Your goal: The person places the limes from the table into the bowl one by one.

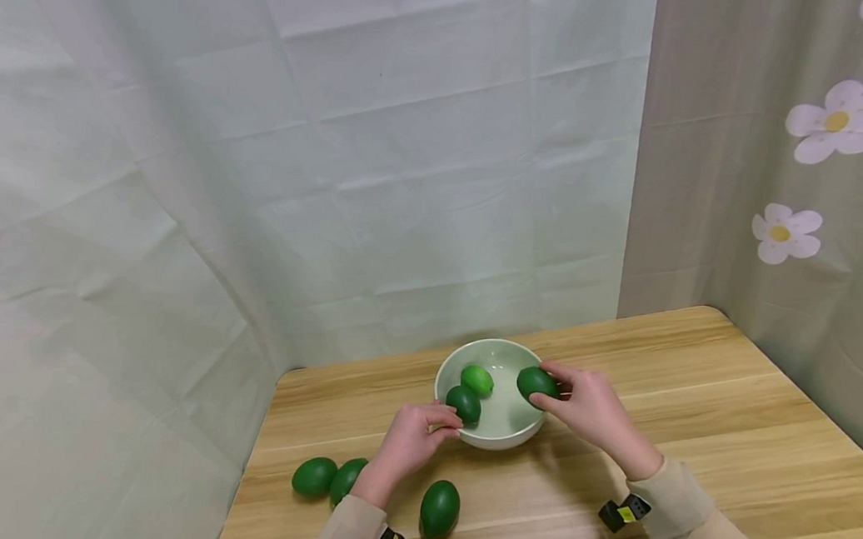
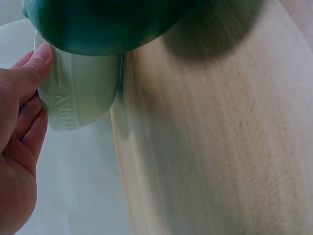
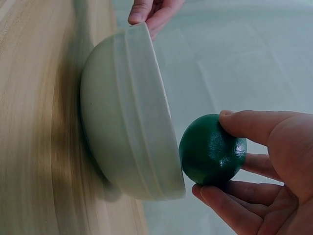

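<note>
A pale green bowl (image 1: 499, 442) stands on the wooden table. My left hand (image 1: 420, 433) pinches its near left rim between thumb and fingers. In the right wrist view, my right hand (image 3: 274, 166) grips a glossy dark green oval fruit (image 3: 208, 149) between thumb and fingertips, at the bowl's right rim; the head view shows that fruit (image 1: 536, 386) overlapping the rim. Inside the bowl lie a bright green lime (image 1: 477, 380) and another dark green fruit (image 1: 465, 404), side by side.
Left of the bowl, two dark green fruits (image 1: 314, 477) lie together, one partly hidden by my left forearm. Another dark green fruit (image 1: 439, 509) lies between my forearms. Pale curtains (image 1: 433, 177) hang behind the table (image 1: 680, 386).
</note>
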Available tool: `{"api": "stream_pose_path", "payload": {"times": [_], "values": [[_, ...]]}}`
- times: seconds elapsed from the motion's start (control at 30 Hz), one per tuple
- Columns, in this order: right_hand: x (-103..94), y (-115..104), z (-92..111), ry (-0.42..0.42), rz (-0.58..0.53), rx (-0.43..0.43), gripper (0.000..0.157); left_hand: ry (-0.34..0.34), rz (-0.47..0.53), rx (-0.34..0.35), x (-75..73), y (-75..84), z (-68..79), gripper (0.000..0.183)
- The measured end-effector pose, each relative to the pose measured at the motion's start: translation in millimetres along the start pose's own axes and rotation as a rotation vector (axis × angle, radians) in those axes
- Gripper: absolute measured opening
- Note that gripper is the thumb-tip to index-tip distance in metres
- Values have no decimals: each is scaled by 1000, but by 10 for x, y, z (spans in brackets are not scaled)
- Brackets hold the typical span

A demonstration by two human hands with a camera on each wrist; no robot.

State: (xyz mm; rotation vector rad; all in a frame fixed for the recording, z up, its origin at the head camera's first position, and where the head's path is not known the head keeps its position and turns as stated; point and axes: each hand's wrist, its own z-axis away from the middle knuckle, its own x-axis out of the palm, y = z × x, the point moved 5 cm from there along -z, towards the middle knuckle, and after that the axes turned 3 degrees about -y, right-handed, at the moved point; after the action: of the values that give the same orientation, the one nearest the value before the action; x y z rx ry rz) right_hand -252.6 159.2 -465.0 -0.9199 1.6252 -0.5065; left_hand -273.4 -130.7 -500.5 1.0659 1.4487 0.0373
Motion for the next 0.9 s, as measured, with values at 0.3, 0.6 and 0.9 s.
{"api": "stream_pose_path", "payload": {"times": [0.3,0.6,0.9], "values": [[34,-25,-30,0,23,-8,53,-3,15,-17,-11,-9,-2,12],[76,3,-66,-2,32,10,54,-2,21,-1,-6,-5,-1,11],[127,-16,-115,-11,79,22,56,5,24,-1,12,-39,3,11]]}}
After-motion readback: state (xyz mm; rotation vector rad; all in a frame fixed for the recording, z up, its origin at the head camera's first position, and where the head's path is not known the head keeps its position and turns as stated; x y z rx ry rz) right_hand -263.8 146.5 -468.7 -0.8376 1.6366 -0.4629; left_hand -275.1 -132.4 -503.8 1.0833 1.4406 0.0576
